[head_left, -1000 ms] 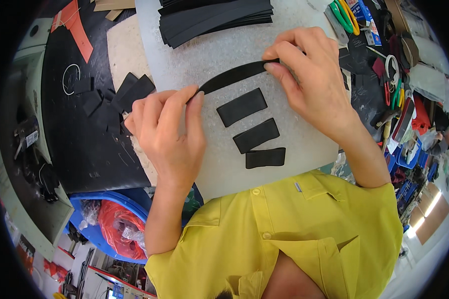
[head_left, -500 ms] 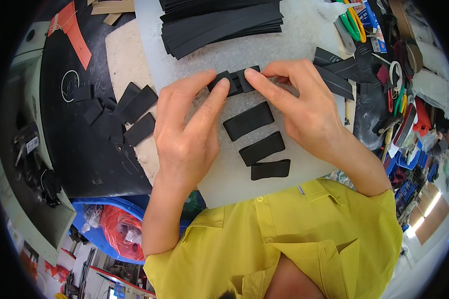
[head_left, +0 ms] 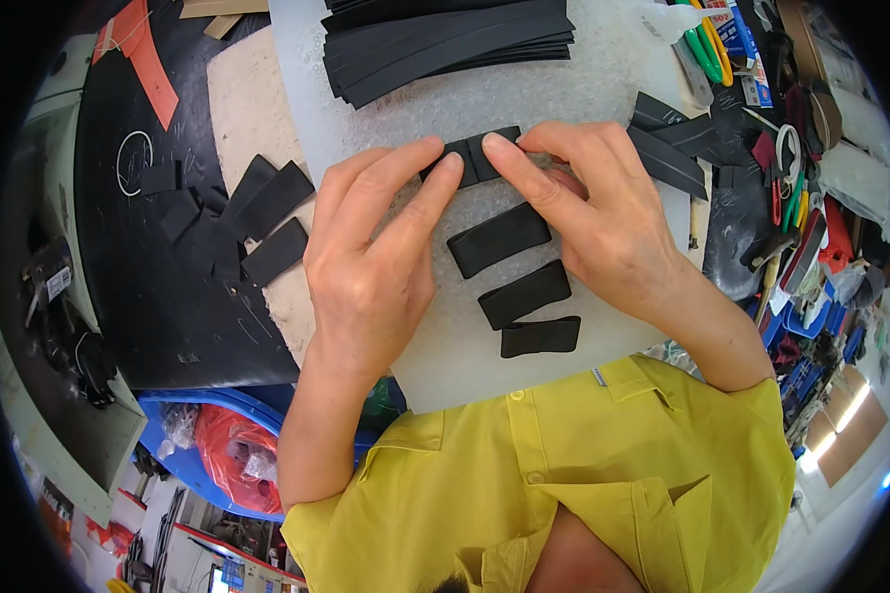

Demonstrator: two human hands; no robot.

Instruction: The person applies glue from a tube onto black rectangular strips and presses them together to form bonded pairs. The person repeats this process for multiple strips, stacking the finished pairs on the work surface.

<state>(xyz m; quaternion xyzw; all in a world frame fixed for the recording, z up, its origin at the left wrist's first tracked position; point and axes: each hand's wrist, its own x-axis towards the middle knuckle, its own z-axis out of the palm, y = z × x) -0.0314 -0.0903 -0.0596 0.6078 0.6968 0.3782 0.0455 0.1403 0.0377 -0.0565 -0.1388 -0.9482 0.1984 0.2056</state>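
Observation:
My left hand [head_left: 366, 252] and my right hand [head_left: 608, 212] pinch opposite ends of a short black strip [head_left: 475, 160], folded over so its two ends meet at a seam in the middle. Thumbs press on top; the fingertips behind it are partly hidden. Below it, toward me, lie three flattened black loops [head_left: 500, 240] in a row on a translucent whitish sheet [head_left: 445, 376]. A thick stack of long black strips [head_left: 455, 44] rests beyond my hands.
Loose black pieces [head_left: 272, 198] lie at the left, partly on a beige board [head_left: 242, 109]. More black strips [head_left: 667, 148] sit right of my right hand. A white nozzle bottle [head_left: 670, 22] and green-handled tool [head_left: 702, 54] are far right. A blue basin [head_left: 208, 400] stands lower left.
The gap between the strip's two folded ends has closed; they now meet edge to edge. My fingers keep their pinch, and the view has shifted slightly.

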